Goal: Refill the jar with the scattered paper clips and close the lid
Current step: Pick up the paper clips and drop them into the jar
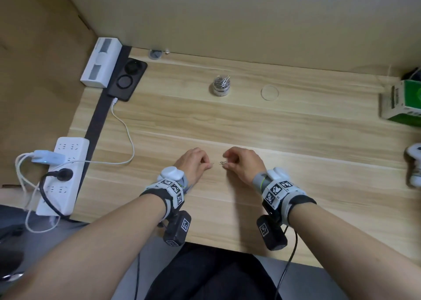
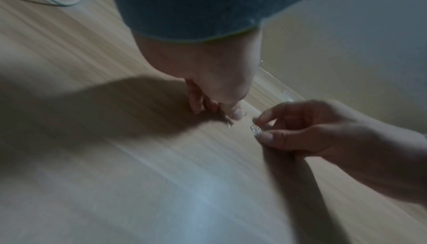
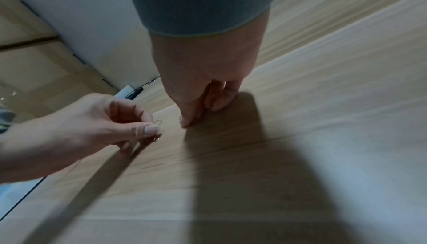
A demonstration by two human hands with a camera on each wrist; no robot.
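The small clear jar (image 1: 220,85) stands open at the back of the desk, heaped with paper clips. Its clear round lid (image 1: 269,92) lies flat to the right of it. Near the front edge my left hand (image 1: 208,164) pinches a silver paper clip (image 3: 159,121) between thumb and forefinger. A second clip (image 3: 156,139) shows just under those fingers; I cannot tell whether it is held. My right hand (image 1: 225,162), fingers curled, has thumb and forefinger round another paper clip (image 2: 255,130) on the wood, the thumb tip touching it.
A white power strip (image 1: 63,174) with plugs and a white cable (image 1: 127,138) lie at the left. A black phone (image 1: 127,78) and a white box (image 1: 101,63) sit at the back left. A green carton (image 1: 403,101) stands at the right edge.
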